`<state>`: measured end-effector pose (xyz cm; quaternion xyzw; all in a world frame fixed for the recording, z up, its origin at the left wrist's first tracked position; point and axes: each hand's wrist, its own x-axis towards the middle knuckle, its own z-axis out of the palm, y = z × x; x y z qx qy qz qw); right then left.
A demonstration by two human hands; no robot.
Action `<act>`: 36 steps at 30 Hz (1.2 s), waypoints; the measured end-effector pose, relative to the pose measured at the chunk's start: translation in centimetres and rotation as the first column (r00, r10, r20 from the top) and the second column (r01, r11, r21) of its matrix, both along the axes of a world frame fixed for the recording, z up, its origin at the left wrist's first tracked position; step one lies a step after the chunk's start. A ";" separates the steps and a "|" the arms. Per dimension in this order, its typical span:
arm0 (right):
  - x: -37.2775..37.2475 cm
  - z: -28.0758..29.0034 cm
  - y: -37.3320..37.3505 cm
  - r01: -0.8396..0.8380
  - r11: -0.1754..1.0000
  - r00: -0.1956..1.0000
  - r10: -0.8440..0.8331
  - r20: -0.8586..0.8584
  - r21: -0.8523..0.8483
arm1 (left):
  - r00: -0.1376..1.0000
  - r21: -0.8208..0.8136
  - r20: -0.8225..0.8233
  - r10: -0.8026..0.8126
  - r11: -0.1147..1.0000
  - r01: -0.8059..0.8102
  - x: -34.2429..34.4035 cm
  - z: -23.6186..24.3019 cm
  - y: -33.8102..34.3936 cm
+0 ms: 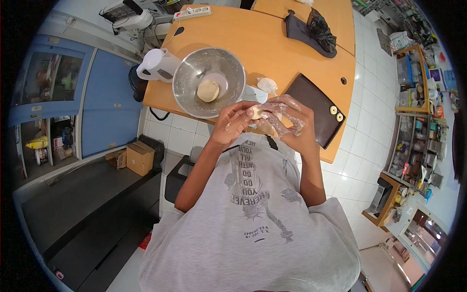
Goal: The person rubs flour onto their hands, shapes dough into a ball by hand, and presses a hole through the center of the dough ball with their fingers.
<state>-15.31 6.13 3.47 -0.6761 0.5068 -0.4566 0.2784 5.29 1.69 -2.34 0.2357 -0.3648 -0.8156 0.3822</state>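
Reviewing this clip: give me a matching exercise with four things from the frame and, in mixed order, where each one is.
1. Large dough ball
2. Small dough piece
3. Two pale rings
4. White kettle

A. On the dark tray
B. Beside the metal bowl, to its left
C. At the person's fingers
D. Inside the metal bowl

Pairs: 1-D, 2-C, 3-A, 4-B

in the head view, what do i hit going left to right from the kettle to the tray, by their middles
White kettle, steel bowl, left hand, small piece of dough, right hand, dark tray, two small pale pieces on its right side.
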 end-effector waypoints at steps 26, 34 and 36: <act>-0.8 0.3 -0.6 -0.035 0.999 0.997 0.037 0.068 -0.024 | 0.999 0.052 -0.050 -0.008 0.999 0.010 -0.2 0.3 -0.2; -0.8 -0.5 0.0 -0.016 1.000 0.999 0.017 -0.041 0.008 | 0.989 -0.051 0.149 -0.006 0.999 0.014 -0.4 0.4 -0.3; -0.7 -0.4 0.0 -0.013 1.000 0.998 0.012 -0.064 -0.007 | 0.986 -0.044 0.166 -0.007 0.999 0.014 -0.4 0.4 -0.3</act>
